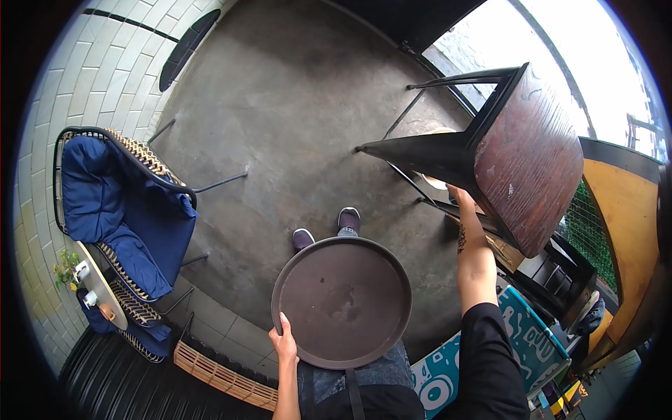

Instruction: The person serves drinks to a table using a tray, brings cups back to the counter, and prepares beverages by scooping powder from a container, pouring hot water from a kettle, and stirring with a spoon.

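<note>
My left hand (pixel 283 339) grips the left rim of a round brown serving tray (pixel 343 301), thumb on top. The tray is held level at my waist, with a few dark wet-looking patches on it and nothing standing on it. My right arm reaches out to the right, and my right hand (pixel 458 196) is behind the tall stool (pixel 528 164) with the dark wooden seat. Beside that hand, partly covered by the stool's leg, shows a white round object (pixel 435 183). The fingers of my right hand are mostly hidden, so their grip does not show.
On the left stands a wicker chair (pixel 150 164) with blue cushions, near a small table (pixel 101 290) with cups and a plant. A teal patterned box (pixel 528 336) is by my right side. Concrete floor (pixel 280 105) stretches ahead to a bright window (pixel 560 42).
</note>
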Demonstrator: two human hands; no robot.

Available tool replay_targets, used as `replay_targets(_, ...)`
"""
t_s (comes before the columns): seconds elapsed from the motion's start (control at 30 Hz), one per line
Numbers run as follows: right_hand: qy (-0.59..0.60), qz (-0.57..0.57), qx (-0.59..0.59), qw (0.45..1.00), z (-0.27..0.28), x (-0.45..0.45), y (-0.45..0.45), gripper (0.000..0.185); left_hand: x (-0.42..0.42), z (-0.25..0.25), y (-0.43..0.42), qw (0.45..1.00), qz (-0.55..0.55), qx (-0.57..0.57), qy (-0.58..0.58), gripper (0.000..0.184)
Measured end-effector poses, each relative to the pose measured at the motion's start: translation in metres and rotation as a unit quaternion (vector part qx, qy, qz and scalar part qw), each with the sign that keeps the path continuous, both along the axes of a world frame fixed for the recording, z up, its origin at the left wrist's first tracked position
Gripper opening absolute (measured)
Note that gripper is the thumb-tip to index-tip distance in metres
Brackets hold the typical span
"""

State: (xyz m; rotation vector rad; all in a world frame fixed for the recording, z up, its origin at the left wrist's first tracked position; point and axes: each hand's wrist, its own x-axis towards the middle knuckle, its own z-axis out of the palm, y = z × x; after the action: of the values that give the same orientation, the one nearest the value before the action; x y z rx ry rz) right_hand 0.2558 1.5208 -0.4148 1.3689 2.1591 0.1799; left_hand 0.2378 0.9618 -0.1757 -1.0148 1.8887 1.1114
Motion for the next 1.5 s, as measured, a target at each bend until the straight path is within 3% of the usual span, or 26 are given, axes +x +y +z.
replay_targets(0.2, -0.012, 0.072, 0.043, 0.996, 0.010, 0.004, -0.009, 0.087, -0.004, 0.004, 0.000, 1.000, -0.011, -0.010, -0.019, 0.084)
replay_targets(0.37, 0.045, -0.086, 0.045, 0.994, 0.038, -0.004, -0.037, 0.077, -0.007, -0.001, -0.010, 0.999, -0.034, -0.005, -0.019, 0.083)
replay_targets(0.43, 0.279, -0.152, 0.094, 0.944, 0.048, 0.000, -0.054, 0.074, -0.008, -0.006, -0.016, 0.999, -0.041, 0.014, 0.004, 0.081)
replay_targets(0.5, 0.394, -0.190, -0.006, 0.899, 0.080, 0.002, -0.078, 0.073, -0.015, -0.006, -0.018, 0.998, -0.052, 0.016, 0.019, 0.077)
replay_targets(0.57, 0.530, -0.070, -0.007, 0.845, 0.086, 0.022, -0.104, 0.061, -0.019, -0.009, -0.025, 0.997, -0.066, 0.022, 0.036, 0.073)
replay_targets(0.7, 0.639, -0.109, -0.044, 0.760, 0.177, 0.032, -0.182, 0.050, -0.037, -0.006, -0.029, 0.987, -0.081, 0.104, 0.096, 0.059)
replay_targets(0.87, 0.690, -0.113, -0.082, 0.710, 0.306, 0.062, -0.288, 0.048, -0.057, 0.023, -0.020, 0.964, -0.143, 0.156, 0.162, 0.046)
replay_targets(1.0, 0.681, -0.108, -0.065, 0.721, 0.375, 0.103, -0.369, 0.051, -0.054, 0.038, -0.008, 0.927, -0.189, 0.246, 0.209, 0.047)
replay_targets(1.03, 0.677, -0.112, -0.056, 0.725, 0.387, 0.115, -0.388, 0.052, -0.053, 0.051, -0.003, 0.918, -0.199, 0.269, 0.211, 0.047)
replay_targets(1.1, 0.680, -0.161, -0.039, 0.715, 0.411, 0.136, -0.425, 0.054, -0.050, 0.083, 0.006, 0.905, -0.279, 0.305, 0.103, 0.049)
replay_targets(1.3, 0.698, -0.180, 0.106, 0.685, 0.453, 0.222, -0.512, 0.059, 0.014, 0.136, 0.025, 0.815, -0.460, 0.348, 0.045, 0.049)
replay_targets(1.4, 0.691, -0.216, 0.188, 0.664, 0.472, 0.277, -0.552, 0.055, 0.074, 0.164, 0.027, 0.784, -0.474, 0.400, 0.031, 0.046)
replay_targets(1.5, 0.662, -0.257, 0.266, 0.652, 0.484, 0.329, -0.602, 0.056, 0.126, 0.176, 0.020, 0.722, -0.562, 0.403, 0.012, 0.045)
